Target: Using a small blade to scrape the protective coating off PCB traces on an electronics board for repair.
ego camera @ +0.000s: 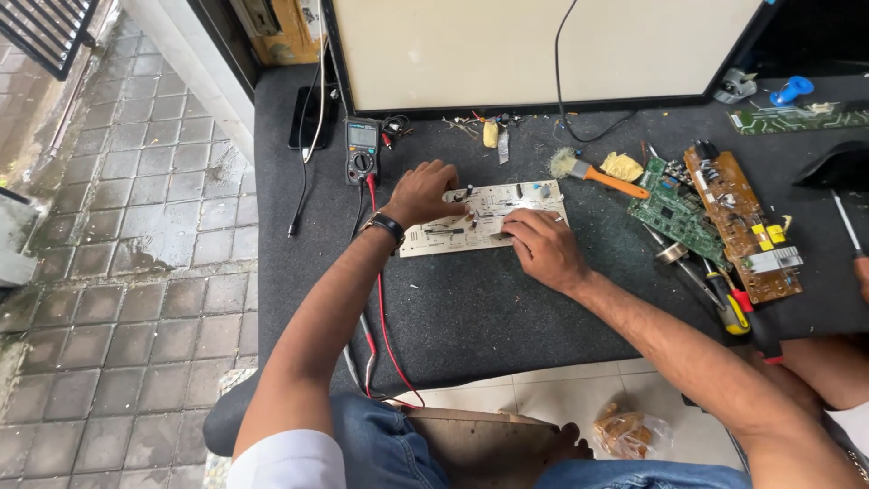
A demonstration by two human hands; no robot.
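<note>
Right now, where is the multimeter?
The multimeter lies on the dark mat, up and left of the left hand and the pale circuit board, just below the big white panel.

the left hand covers the left upper part of the pale rectangular circuit board; its fingertips are too small to tell what they touch; the right hand hides the board's lower right corner, and whatever its fingers pinch is out of sight; the large cream panel with a black frame is cut off by the top edge; the long green circuit strip and the dark curved object run off the right edge; the small black multimeter's display is too small to read.
</note>
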